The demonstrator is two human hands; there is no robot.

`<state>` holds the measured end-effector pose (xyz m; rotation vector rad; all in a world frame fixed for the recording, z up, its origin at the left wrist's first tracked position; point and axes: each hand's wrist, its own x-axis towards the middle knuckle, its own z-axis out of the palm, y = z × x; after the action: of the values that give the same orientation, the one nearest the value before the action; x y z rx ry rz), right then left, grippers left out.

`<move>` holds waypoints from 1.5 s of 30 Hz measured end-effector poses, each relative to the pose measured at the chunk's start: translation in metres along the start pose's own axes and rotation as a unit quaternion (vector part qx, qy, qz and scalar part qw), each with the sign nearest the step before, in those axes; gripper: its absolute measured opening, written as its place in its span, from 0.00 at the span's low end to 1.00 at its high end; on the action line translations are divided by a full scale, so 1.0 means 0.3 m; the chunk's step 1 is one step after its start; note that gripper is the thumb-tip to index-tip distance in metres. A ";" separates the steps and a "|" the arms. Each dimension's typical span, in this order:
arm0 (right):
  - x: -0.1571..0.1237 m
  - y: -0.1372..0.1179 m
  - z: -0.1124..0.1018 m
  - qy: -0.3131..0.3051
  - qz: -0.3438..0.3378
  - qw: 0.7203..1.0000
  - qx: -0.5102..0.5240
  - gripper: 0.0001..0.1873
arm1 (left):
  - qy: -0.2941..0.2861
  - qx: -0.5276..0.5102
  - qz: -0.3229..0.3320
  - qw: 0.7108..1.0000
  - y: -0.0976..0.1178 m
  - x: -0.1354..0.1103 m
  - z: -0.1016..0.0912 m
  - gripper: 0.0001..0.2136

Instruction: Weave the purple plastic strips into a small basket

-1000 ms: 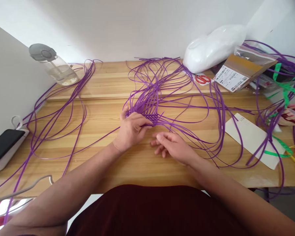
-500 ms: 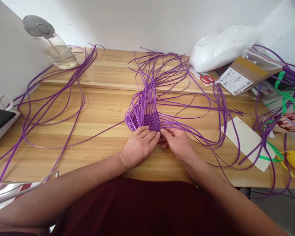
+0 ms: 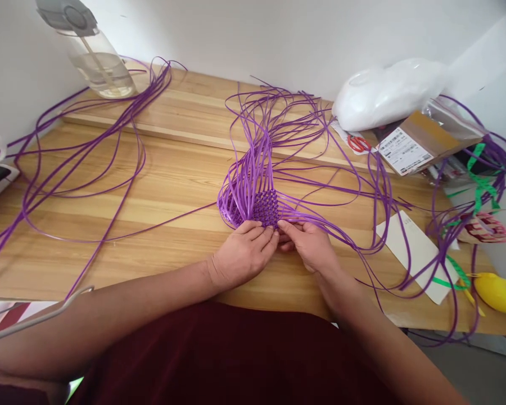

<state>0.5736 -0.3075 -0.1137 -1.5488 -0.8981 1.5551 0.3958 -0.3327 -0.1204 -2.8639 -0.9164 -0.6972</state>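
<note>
A small purple piece of weaving (image 3: 265, 208) lies on the wooden desk, made of shiny flat plastic strips. Loose purple strips (image 3: 253, 152) fan out from its far side toward the wall, and others run off to the right. My left hand (image 3: 245, 251) grips the near edge of the weaving, fingers curled over it. At the near right corner my right hand (image 3: 311, 243) pinches the edge between thumb and fingers. The fingertips of both hands almost meet there. What lies under the fingers is hidden.
A clear bottle (image 3: 103, 67) with a grey lid stands back left beside long purple strips (image 3: 122, 121). To the right are a white plastic bag (image 3: 388, 93), red-handled scissors (image 3: 358, 144), a labelled package (image 3: 409, 143), a white card (image 3: 417, 259) and a yellow tape measure (image 3: 500, 292).
The camera view has tilted and shifted slightly. Both hands keep their hold at the weaving's near edge, with hardly any visible movement of the fingers.
</note>
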 end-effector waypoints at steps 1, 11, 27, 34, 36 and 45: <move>0.003 -0.008 0.001 -0.009 0.012 1.000 -0.012 0.09 | -0.003 -0.008 -0.006 1.000 -0.002 -0.001 0.000 0.17; 0.005 -0.042 0.018 0.017 -0.002 0.974 -0.228 0.22 | -0.006 -0.141 -0.060 0.988 -0.014 0.011 -0.018 0.16; -0.062 -0.052 -0.148 -0.042 -0.101 0.934 -0.341 0.19 | -0.169 -0.255 -0.047 0.951 -0.256 0.361 -0.161 0.21; -0.016 -0.113 -0.234 -0.100 -0.182 0.941 -0.268 0.10 | -0.335 -0.115 -0.155 0.922 -0.141 0.330 -0.173 0.10; 0.001 -0.098 -0.234 -0.090 -0.194 0.941 -0.261 0.10 | -0.320 -0.152 -0.203 0.913 -0.134 0.299 -0.138 0.12; -0.062 -0.022 -0.183 0.009 -0.157 0.947 -0.281 0.12 | -0.248 -0.306 -0.252 0.884 -0.120 0.236 -0.014 0.09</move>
<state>0.6283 -0.3222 -0.1002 -1.6831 -1.5913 1.1038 0.4250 -0.2657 -0.0887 -3.4668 -1.8562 -0.2880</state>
